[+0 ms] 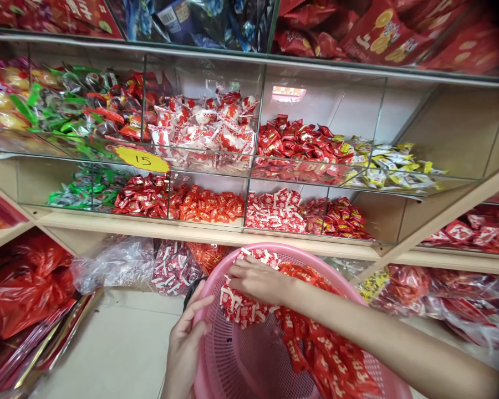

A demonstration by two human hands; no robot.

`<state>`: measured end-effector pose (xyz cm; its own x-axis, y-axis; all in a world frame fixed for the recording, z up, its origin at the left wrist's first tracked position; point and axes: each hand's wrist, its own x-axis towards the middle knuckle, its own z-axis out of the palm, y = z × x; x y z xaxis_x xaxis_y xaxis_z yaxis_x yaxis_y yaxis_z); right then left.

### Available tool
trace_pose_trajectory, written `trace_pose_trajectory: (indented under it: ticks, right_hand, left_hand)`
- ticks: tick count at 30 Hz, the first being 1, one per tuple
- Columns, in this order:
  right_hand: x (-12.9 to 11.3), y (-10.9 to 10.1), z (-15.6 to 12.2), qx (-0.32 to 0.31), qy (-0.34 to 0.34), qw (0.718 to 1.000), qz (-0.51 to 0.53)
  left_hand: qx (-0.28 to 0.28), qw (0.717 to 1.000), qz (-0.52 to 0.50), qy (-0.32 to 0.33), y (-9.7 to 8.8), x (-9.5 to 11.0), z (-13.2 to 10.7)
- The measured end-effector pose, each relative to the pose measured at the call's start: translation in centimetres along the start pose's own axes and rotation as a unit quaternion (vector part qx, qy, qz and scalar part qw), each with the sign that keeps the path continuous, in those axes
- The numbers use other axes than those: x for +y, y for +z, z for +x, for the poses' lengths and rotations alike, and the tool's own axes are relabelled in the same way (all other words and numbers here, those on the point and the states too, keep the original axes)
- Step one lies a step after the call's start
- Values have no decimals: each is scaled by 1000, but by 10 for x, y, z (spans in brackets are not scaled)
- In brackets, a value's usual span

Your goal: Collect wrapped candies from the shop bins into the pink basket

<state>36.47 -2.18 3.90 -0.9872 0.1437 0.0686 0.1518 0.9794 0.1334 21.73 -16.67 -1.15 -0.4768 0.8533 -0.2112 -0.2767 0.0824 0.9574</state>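
Observation:
A pink plastic basket (311, 256) with mesh walls sits tilted below the shelves. My left hand (187, 341) grips its left rim, thumb inside and fingers along the edge. Into the basket reaches my right hand (253, 279), palm down, fingers curled over red-and-white wrapped candies (245, 310); the fingertips are partly hidden among them. Orange-red wrapped candies (328, 352) fill the basket's right side, partly covered by my right forearm. Part of the mesh bottom shows between the candies and the left wall. Something dark (192, 293) lies behind my left fingers.
Glass-fronted shelves hold candies in compartments, among them red-and-white ones (274, 210) and orange-red ones (212, 205). A yellow tag (141, 159) reads 15. Under the shelf lie clear bags (116, 263); a red plastic bag (29, 285) is at the left. Pale floor tiles (125, 338) show beside the basket.

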Motion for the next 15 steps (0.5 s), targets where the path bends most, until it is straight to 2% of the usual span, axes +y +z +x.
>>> trace_pose_trajectory:
  ticks: [6, 9, 12, 15]
  right_hand:
    - [-4, -4, -3, 14, 9, 1000, 4]
    - [-7, -17, -11, 23, 33, 999, 26]
    - [-15, -41, -35, 42, 98, 991, 80]
    - [-27, -59, -82, 85, 209, 963, 150]
  left_hand:
    - [-5, 998, 52, 17, -5, -2, 7]
    - [-12, 999, 48, 17, -8, -1, 8]
    - [-11, 999, 41, 1, -10, 2, 9]
    - [-8, 999, 32, 0, -13, 0, 13]
